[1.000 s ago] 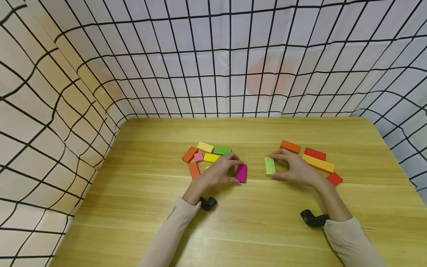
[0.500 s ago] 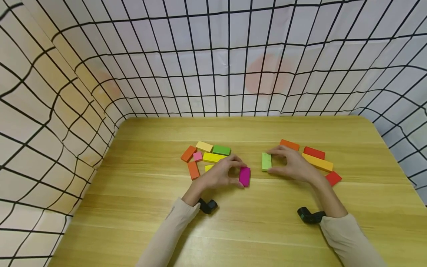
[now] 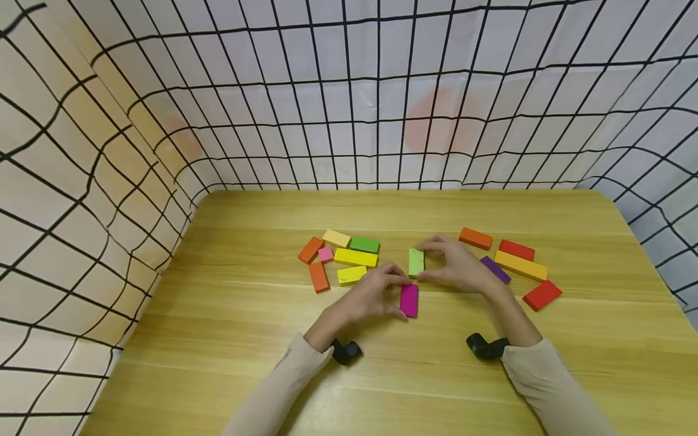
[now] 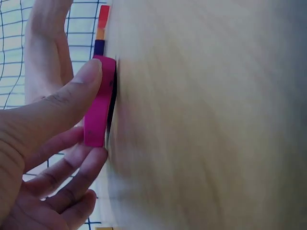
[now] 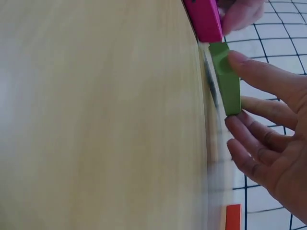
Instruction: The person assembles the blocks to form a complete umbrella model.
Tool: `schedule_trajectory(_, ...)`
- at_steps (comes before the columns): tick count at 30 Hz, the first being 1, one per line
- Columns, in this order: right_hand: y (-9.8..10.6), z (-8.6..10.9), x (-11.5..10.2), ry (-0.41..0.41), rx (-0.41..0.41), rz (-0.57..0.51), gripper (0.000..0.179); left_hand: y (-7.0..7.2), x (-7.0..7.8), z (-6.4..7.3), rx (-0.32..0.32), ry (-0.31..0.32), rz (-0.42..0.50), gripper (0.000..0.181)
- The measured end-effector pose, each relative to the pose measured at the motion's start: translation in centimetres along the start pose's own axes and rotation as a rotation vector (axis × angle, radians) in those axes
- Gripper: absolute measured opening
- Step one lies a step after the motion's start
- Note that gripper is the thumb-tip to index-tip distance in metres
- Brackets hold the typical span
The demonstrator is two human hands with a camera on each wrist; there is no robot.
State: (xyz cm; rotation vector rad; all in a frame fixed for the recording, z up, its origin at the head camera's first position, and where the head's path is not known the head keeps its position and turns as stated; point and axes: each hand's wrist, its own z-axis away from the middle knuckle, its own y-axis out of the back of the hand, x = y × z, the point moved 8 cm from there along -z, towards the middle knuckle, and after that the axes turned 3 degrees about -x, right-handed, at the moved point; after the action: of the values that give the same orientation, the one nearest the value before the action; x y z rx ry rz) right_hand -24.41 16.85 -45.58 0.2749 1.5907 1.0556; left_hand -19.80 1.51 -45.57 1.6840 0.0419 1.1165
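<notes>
My left hand (image 3: 371,297) pinches a magenta block (image 3: 409,301) by its short ends, thumb at the near end and fingers at the far end. In the left wrist view, the thumb (image 4: 72,93) lies along that block (image 4: 98,108), with a dark shadow beside it. My right hand (image 3: 457,264) pinches a light green block (image 3: 416,263) in the same way. The right wrist view has this green block (image 5: 227,84) between thumb and fingers, its end close to the magenta block (image 5: 204,20). From above, the green block stands just behind the magenta one; I cannot tell whether they touch.
To the left lie several blocks, among them a long yellow one (image 3: 355,257), a green one (image 3: 364,244) and a pink one (image 3: 325,254). On the right are a purple block (image 3: 495,270), a long orange-yellow block (image 3: 520,266) and a red block (image 3: 542,295). Gridded cloth (image 3: 360,97) surrounds the wooden table (image 3: 245,339).
My right hand has moved left with the light green block, uncovering the purple block. My left hand has shifted right and nearer with the magenta block. The two blocks are now closer together.
</notes>
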Motion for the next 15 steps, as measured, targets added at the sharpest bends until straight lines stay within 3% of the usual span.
schedule_trajectory(11, -0.53, 0.16, 0.01, 0.023, -0.042, -0.048, 0.053, 0.05, -0.05, 0.21, 0.024, 0.059, -0.021, 0.058)
schedule_trajectory(15, -0.54, 0.37, 0.14, 0.031, -0.047, -0.057, 0.051, 0.08, -0.08, 0.12, 0.066, 0.08, -0.013, 0.056)
